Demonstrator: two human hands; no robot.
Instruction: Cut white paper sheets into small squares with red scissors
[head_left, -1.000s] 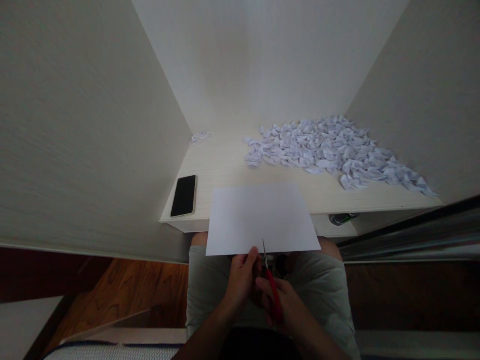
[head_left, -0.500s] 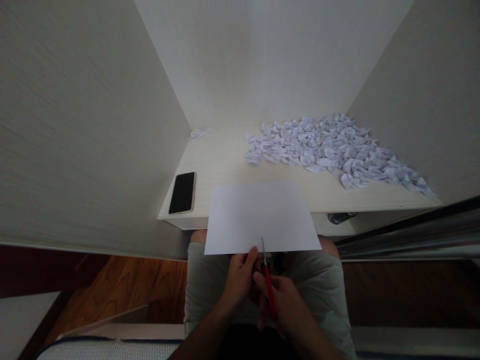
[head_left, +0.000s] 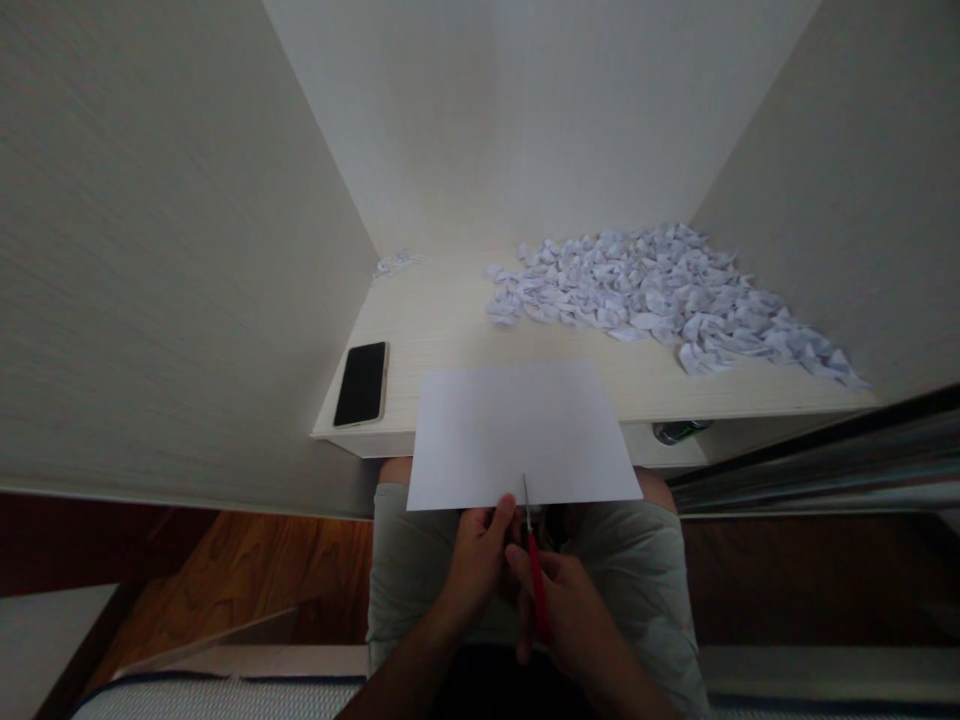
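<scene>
Pale tabletop (head_left: 439, 315), paper (head_left: 517, 425) ahead.
My left hand (head_left: 480, 548) pinches its near edge; my right hand (head_left: 570, 595) grips scissors (head_left: 536, 575).

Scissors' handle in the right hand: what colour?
The handle is red, seen in the head view.

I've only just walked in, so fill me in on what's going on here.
A person's left hand pinches the near edge of a white sheet, while the right hand holds red-handled scissors, one blade showing over the sheet near the left hand. The sheet extends past the front edge of a white surface. There, crumpled-looking paper pieces lie to the right and a phone to the left.
</scene>
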